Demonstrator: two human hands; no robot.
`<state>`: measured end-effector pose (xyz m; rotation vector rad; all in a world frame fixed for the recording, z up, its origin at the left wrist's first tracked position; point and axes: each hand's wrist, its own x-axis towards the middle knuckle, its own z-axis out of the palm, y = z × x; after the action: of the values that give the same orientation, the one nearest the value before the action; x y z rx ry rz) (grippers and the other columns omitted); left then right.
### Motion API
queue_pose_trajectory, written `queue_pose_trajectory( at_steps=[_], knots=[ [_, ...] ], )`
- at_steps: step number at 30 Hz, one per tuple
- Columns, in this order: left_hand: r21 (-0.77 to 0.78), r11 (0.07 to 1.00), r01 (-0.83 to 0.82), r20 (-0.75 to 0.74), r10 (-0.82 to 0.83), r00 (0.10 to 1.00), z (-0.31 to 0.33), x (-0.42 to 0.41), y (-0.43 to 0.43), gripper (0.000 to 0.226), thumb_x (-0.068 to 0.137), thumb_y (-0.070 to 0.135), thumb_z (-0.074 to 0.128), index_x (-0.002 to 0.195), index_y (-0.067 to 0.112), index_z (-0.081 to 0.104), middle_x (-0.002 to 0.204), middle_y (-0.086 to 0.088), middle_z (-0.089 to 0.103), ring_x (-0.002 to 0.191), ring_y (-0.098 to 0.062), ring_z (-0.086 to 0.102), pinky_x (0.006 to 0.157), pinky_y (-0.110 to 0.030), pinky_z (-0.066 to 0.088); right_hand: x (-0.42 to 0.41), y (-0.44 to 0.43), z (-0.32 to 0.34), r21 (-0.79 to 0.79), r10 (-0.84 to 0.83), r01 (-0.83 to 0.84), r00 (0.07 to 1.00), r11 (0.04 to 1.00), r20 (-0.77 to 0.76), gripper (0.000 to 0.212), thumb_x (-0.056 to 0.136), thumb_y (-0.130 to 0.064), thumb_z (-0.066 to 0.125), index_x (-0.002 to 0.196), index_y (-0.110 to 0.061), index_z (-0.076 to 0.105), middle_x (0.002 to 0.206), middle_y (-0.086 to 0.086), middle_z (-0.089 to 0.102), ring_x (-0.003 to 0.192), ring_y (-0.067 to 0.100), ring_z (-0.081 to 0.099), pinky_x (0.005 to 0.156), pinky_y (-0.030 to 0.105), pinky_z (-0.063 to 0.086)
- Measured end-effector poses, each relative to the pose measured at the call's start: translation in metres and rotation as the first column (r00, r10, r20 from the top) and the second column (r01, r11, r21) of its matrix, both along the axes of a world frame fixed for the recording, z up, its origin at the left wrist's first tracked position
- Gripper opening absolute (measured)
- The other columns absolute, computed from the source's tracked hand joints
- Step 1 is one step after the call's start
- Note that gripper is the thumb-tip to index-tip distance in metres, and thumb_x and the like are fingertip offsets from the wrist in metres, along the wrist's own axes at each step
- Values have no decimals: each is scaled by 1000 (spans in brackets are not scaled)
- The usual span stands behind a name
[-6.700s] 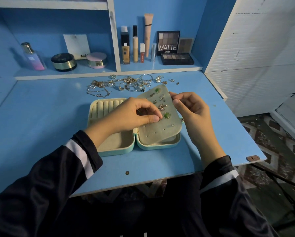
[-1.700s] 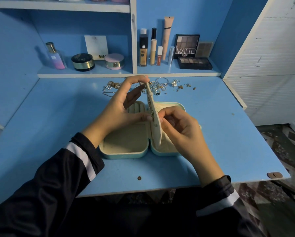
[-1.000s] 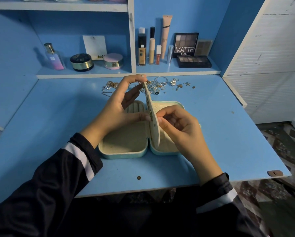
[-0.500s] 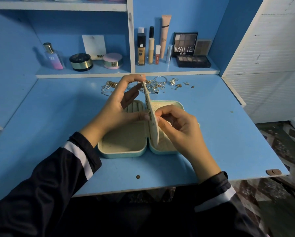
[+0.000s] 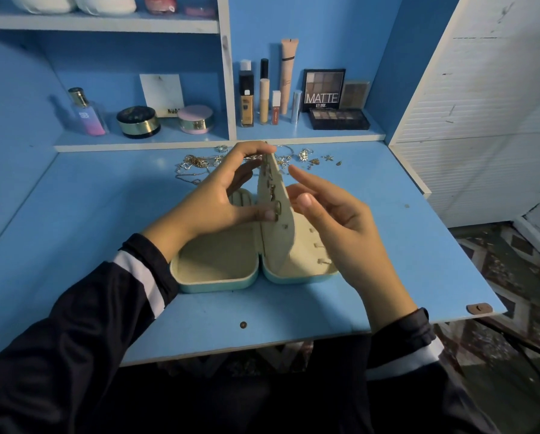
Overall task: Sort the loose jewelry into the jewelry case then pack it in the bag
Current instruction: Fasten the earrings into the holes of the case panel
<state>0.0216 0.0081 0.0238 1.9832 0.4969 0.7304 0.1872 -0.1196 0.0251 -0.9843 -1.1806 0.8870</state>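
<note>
Drawn back from the rear of the earring panel [image 5: 276, 233], where its fingertips were pinched half a second ago, the right hand [image 5: 334, 220] now hovers just beside it, fingers loosely spread and nothing visible in them. The left hand [image 5: 218, 195] has kept its hold: the forefinger hooks over the panel's top edge and the thumb presses the front face beside a stud [image 5: 277, 207], so the panel stands nearly upright above the hinge of the open jewelry case [image 5: 218, 281]. The case sits toward the front of the blue table [image 5: 106, 214], its left tray showing bare lining and its right half showing small hooks. Several small earrings dot the panel's face. The release suggests the latest stud has been fastened from behind and that the right hand is free to fetch another piece. The loose jewelry [image 5: 196, 162] is heaped at the back of the table, behind both hands, which suggests much of the sorting remains. No bag is in view, so packing looks some way off.
</note>
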Motion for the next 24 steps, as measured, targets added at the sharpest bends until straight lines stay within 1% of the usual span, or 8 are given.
queue_pose_trajectory(
  at_steps=[4,8,10,14,17,19,21,24],
  knots=[
    [68,997,39,-70,-34,997,1,11,5,79,69,39,85,136,39,42,147,6,40,140,-3,36,119,-30,27,14,-8,4,-71,-6,10,998,997,56,44,85,-28,64,128,-19,61,111,2,71,112,15,63,101,37,48],
    [116,991,63,-157,-44,987,-2,21,9,82,69,56,80,140,46,40,148,10,38,141,-5,33,119,-37,29,29,-15,1,-111,-18,28,996,993,89,42,85,-25,64,127,-20,62,109,1,70,106,12,62,103,39,47],
    [119,990,80,-185,-58,981,-3,26,9,84,71,57,78,143,44,38,149,13,36,141,-2,31,118,-32,27,37,-17,-2,-124,-25,40,993,992,117,42,85,-24,64,127,-18,62,106,1,68,104,12,61,101,39,49],
    [137,987,88,-233,-55,971,-7,35,8,81,74,45,75,144,40,36,151,12,34,139,7,29,112,-11,23,51,-23,-9,-151,-25,44,992,988,126,43,84,-19,64,126,-8,62,99,-10,69,99,5,64,90,21,48],
    [183,979,93,-281,-38,959,-13,42,7,72,81,41,68,145,29,39,150,7,36,138,2,31,109,-5,21,58,-25,-18,-180,-48,79,984,981,172,41,84,-21,66,124,-11,65,107,7,67,103,11,63,96,27,48],
    [209,973,94,-334,-19,942,-16,47,8,65,87,44,58,146,24,41,149,5,39,138,-1,31,110,-6,19,61,-24,-26,-202,-54,103,971,974,231,36,87,-17,68,123,-13,66,112,9,64,105,15,61,101,31,46],
    [218,971,96,-380,-6,925,-18,50,10,61,90,47,50,146,23,42,148,6,40,137,-1,31,111,-10,19,62,-24,-35,-207,-71,135,954,969,291,34,89,-13,68,122,-17,66,109,-2,64,105,14,60,101,31,45],
    [216,972,98,-441,7,897,-19,52,12,54,95,45,47,145,27,42,145,9,40,134,2,32,111,-10,20,63,-26,-44,-202,-97,187,917,961,387,35,90,-18,68,125,-20,64,111,-5,64,109,12,60,101,27,45]
  ],
)
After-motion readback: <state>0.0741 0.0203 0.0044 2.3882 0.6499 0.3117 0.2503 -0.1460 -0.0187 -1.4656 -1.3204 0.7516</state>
